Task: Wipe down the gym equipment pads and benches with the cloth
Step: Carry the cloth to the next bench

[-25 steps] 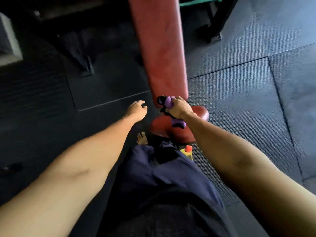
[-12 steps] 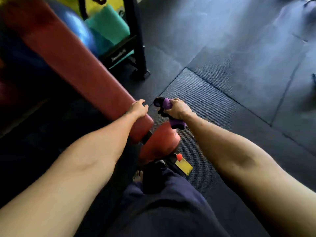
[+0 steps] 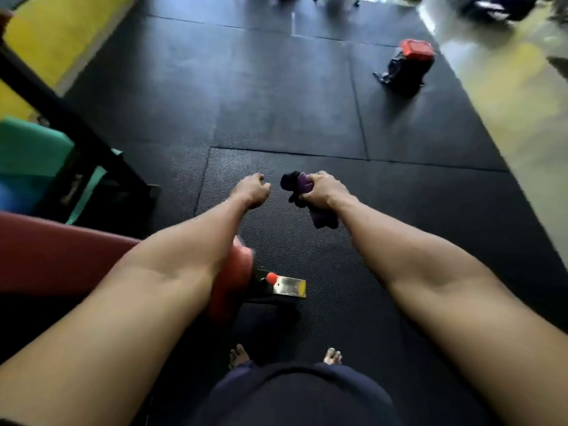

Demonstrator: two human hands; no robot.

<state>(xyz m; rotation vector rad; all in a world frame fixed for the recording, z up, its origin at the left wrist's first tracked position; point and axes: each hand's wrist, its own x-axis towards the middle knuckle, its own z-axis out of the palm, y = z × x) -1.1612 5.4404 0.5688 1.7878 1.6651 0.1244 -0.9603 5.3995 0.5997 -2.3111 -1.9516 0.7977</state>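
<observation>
Here, step in hand: we judged this a carry between surfaces, since neither hand touched any pad.
Right hand [image 3: 322, 190]: it was clamped round the cloth [image 3: 302, 182], fingers curled over the bunched purple fabric, with a tail hanging below the fist. We read the bunched grip as a way to hold the fabric off the floor during the carry.
Left hand [image 3: 252, 190]: it held nothing, its fingers loosely curled. It was just beside the right hand and apart from it, and we judged it free to steady the next pad.
Cloth position: in the right hand, in the air above the middle of the floor mat [image 3: 276, 103], clear of the bench.
Red bench pad [image 3: 61, 256]: it lay at the left edge of the floor mat, partly under our left forearm.
Seat pad [image 3: 236, 272]: the rounded red end of the bench, nearest our feet.
Red knob [image 3: 271, 276]: it sat on a yellow bracket [image 3: 290, 287] at the bench foot. We judged it was not a wiping target.
Green pad [image 3: 27, 155]: at the left edge, behind a black frame [image 3: 76, 133]. We judged it a possible next surface.
Dark bag [image 3: 408, 66]: near the far right corner of the floor mat, well apart from us.
Caution: we judged that the hanging tail could drag on the floor if the fist dropped.
</observation>
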